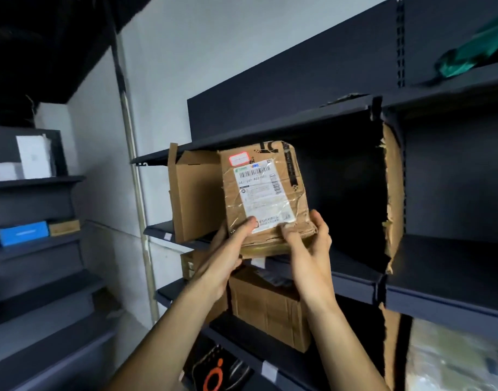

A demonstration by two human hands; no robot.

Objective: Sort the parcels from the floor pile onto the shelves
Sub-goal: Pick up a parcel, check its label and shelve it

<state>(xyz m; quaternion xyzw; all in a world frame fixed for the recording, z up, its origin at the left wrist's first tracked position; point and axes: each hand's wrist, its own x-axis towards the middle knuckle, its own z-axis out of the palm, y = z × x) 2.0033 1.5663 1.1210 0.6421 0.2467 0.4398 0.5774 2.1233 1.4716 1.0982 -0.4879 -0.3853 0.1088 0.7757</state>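
I hold a crumpled brown cardboard parcel with a white shipping label and a small red sticker, upright in front of the dark middle shelf. My left hand grips its lower left corner, thumb on the label. My right hand grips its lower right corner. Whether the parcel's bottom edge rests on the shelf edge or hovers just above it, I cannot tell. Behind it on the same shelf stands an opened brown box.
A cardboard divider stands at the bay's right end. Brown boxes fill the shelf below. A black bag with an orange mark lies lower. A green packet sits top right. The left shelves hold white boxes and a blue one.
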